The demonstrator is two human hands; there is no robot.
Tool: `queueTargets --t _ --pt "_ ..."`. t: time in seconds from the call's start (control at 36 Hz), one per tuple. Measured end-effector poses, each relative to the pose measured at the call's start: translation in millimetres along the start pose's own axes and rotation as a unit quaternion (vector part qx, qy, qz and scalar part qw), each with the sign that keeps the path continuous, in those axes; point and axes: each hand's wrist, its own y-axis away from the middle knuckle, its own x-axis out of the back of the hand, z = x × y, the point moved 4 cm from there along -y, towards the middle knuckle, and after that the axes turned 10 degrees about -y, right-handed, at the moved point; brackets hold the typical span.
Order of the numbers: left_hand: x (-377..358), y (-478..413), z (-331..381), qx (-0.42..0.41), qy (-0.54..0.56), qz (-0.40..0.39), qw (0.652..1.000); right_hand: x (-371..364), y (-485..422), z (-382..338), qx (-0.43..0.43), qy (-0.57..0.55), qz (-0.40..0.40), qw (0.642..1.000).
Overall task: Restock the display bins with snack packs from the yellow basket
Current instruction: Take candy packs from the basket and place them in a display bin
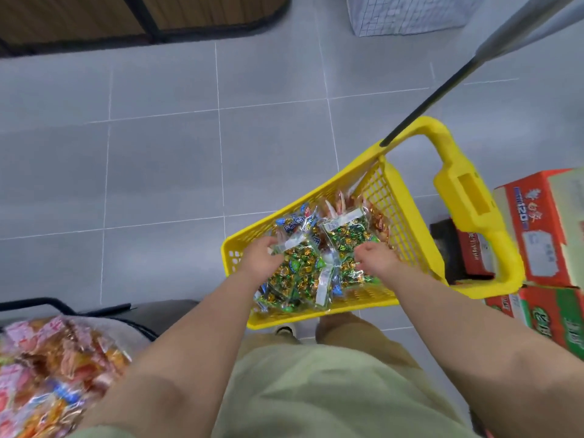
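We stand on the grey tiled floor (158, 172) over the yellow basket (407, 235), cardboard boxes (543, 229) beside its handle. A display bin (57, 368) of snack bags sits lower left. Our left hand (262, 259) pinches the top edge of a green candy pack (294, 276) inside the basket; our right hand (376, 257) rests on another green candy pack (347, 235), fingers curled, grip uncertain.

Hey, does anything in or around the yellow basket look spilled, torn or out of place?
Nothing stands out. The snack packs all lie inside the yellow basket, none on the floor, and both hands reach among them.
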Motion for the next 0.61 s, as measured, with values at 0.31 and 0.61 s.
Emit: queueTargets --t 0.31,0.61 --pt "-29.2 -37.6 60.3 -0.097 -0.318 -0.058 0.941 19.9 -26.1 15.8 -0.015 0.023 -0.047 0.999" --pt "-12.2 -41.6 49.0 -0.234 -0.414 -0.078 0.876 37.5 -61.0 -31.9 0.11 0.086 0.065 0.988"
